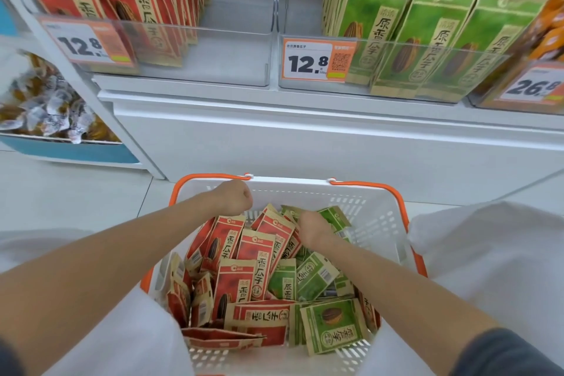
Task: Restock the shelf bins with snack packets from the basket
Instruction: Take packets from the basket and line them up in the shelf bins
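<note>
A white basket (381, 223) with orange handles stands on the floor in front of me. It holds several red snack packets (262, 259) and green snack packets (332, 323) in a loose heap. My left hand (235, 197) hovers as a fist over the basket's far rim and holds nothing I can see. My right hand (314, 227) reaches into the heap, fingers curled round a green packet (335, 218) that sticks up beyond it. Above, the left clear shelf bin (235, 52) has red packets (137, 9) on its left side. The right bin (302, 9) has green packets (427, 40) on its right side.
Price tags reading 12.8 (308, 59) hang on the bin fronts. A low bin of wrapped sweets (45, 107) sits at the far left, and orange packets (549, 24) fill a bin at the far right. The white shelf base (305, 137) rises behind the basket.
</note>
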